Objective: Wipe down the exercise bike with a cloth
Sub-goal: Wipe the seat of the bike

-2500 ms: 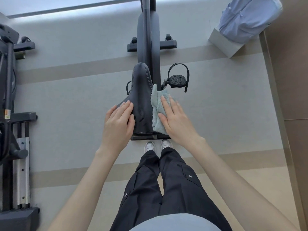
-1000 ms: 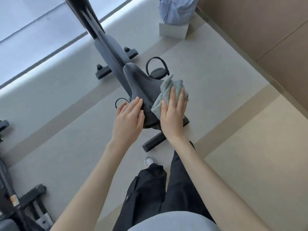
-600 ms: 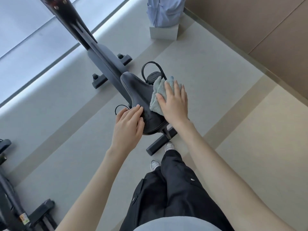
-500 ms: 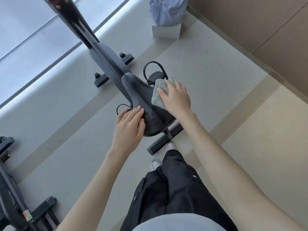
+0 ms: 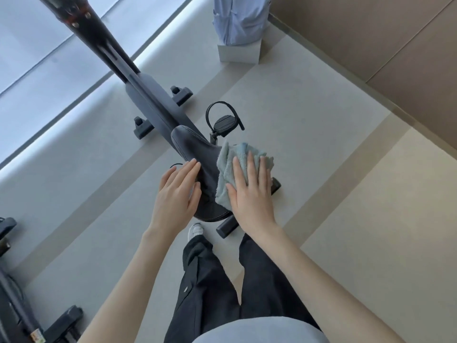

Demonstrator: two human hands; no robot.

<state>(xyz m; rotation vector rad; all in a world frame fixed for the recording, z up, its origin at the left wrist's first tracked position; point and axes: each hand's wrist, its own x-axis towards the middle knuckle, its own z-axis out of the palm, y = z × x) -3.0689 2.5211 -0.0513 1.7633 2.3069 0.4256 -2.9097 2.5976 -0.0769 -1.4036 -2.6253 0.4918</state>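
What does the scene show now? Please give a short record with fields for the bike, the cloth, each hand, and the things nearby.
part being wiped: black saddle of the exercise bike
cloth: light blue-green, crumpled, on the saddle's right side
right hand: flat on the cloth, fingers straight, pressing it to the saddle
left hand: fingers straight, resting on the saddle's left side
pedal: strapped, beyond the cloth, no hand on it
nearby: blue bag on a white box by the wall; another machine at the left edge

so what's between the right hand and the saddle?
The light blue cloth: the right hand lies flat on it, fingers straight, pressing it against the right side of the saddle. This shows in the head view.
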